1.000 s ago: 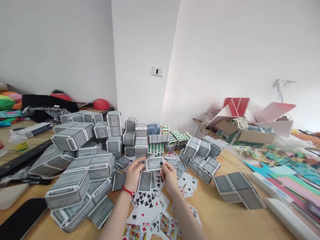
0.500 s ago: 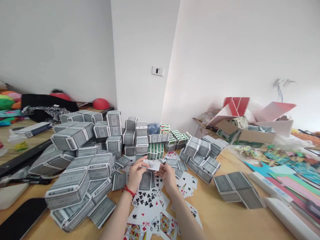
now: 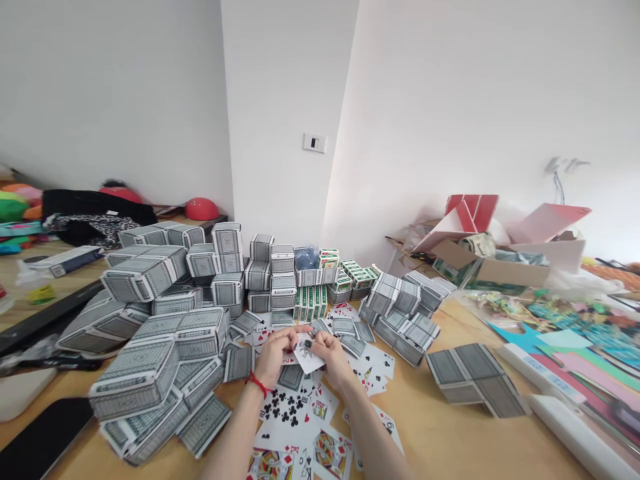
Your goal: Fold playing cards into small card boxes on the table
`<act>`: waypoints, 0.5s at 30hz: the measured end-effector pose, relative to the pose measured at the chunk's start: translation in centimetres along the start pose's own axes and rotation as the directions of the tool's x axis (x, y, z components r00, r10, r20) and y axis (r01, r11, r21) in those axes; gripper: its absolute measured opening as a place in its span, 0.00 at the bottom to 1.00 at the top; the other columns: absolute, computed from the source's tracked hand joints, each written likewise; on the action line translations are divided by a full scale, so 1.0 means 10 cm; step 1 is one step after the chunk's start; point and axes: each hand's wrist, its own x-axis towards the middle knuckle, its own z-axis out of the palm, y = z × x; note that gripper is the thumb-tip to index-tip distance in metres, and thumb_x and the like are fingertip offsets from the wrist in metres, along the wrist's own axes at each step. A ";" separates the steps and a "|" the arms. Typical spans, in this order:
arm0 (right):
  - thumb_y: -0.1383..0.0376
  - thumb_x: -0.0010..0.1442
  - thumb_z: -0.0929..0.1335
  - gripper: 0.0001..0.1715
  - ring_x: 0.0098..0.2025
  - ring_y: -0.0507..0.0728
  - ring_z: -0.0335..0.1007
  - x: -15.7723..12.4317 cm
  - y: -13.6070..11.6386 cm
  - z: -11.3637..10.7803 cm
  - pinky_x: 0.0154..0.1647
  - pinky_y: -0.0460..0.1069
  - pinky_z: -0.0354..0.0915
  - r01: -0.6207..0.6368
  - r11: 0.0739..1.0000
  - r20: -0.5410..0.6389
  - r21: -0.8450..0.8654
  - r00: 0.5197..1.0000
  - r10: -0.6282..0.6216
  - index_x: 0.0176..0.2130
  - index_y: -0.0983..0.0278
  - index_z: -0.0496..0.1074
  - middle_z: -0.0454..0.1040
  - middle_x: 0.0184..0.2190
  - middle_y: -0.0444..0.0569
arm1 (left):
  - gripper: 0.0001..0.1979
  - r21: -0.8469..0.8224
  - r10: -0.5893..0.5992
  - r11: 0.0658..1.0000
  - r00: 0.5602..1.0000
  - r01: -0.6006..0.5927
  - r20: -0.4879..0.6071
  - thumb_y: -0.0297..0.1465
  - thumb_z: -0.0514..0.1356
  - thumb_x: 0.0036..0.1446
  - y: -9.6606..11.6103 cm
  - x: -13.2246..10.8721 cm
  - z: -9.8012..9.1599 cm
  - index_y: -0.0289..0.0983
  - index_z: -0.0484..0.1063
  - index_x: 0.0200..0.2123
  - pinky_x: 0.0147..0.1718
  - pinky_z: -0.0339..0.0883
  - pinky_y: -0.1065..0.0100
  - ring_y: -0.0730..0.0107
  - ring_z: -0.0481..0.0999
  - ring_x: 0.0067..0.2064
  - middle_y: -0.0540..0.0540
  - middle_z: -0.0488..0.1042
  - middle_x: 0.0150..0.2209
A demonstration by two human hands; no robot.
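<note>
Head camera: a small white playing card with a dark printed figure [image 3: 307, 358] is held up between two bare hands, above a spread of loose cards and near the middle of a light-brown wooden tabletop [image 3: 425, 437]. Its upper left edge is gripped by the curled fingers of the left hand [image 3: 273, 355], whose index finger is stretched across the top. Its upper right part is pinched by the right hand [image 3: 331, 353], with the dark-nailed thumb laid against the printed face; the other fingers are folded behind and partly hidden. The left wrist is circled by a thin red cord bracelet [image 3: 261, 385].

Beneath the hands and forearms, white face-up playing cards with black and red pips [image 3: 287, 408] are scattered and overlapped, with some grey-backed ones among them. To the left, large grey-patterned blocks made of playing cards [image 3: 135, 370] are piled in uneven tiers. Beyond the hands, a green-and-white patterned card block [image 3: 311, 303] is seen below an open grey card tray. To the right, a stepped cluster of grey card blocks [image 3: 400, 313] is placed, and nearer, a folded grey card panel [image 3: 477, 380] is set down beside a long white power strip [image 3: 544, 375].
</note>
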 end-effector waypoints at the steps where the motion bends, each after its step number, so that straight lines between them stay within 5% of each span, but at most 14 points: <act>1: 0.64 0.42 0.73 0.21 0.15 0.45 0.48 -0.01 -0.01 0.02 0.16 0.42 0.46 0.018 1.000 0.013 0.017 1.000 -0.018 0.20 0.62 0.55 0.55 0.13 0.35 | 0.05 -0.018 0.009 1.000 1.000 -0.009 -0.012 0.25 0.51 0.35 0.01 0.00 0.00 0.36 0.66 0.16 0.27 0.62 0.70 0.63 0.72 0.37 0.45 0.75 0.41; 3: 0.63 0.44 0.72 0.16 0.16 0.46 0.53 -0.01 -0.03 0.05 0.16 0.41 0.50 0.033 0.999 0.022 0.039 0.999 -0.034 0.27 0.62 0.60 0.61 0.16 0.36 | 0.11 -0.077 0.031 0.996 0.998 -0.035 -0.049 0.26 0.51 0.35 0.03 0.02 0.00 0.35 0.72 0.24 0.32 0.64 0.69 0.60 0.72 0.41 0.43 0.75 0.42; 8: 0.64 0.42 0.73 0.27 0.22 0.50 0.64 0.02 -0.01 0.07 0.21 0.44 0.59 0.099 0.994 -0.076 0.041 0.993 -0.095 0.41 0.59 0.61 0.72 0.26 0.41 | 0.21 -0.065 -0.024 0.998 0.996 0.018 -0.090 0.32 0.57 0.42 -0.01 0.04 0.00 0.33 0.71 0.42 0.32 0.64 0.67 0.61 0.74 0.35 0.42 0.76 0.36; 15: 0.64 0.40 0.74 0.21 0.31 0.54 0.69 0.07 0.05 0.02 0.32 0.47 0.64 0.110 0.994 -0.139 -0.007 0.984 -0.110 0.36 0.63 0.68 0.74 0.32 0.47 | 0.12 0.364 0.103 0.931 0.977 -0.028 -0.187 0.37 0.60 0.41 -0.09 0.08 -0.02 0.34 0.73 0.27 0.27 0.63 0.70 0.65 0.71 0.30 0.47 0.75 0.25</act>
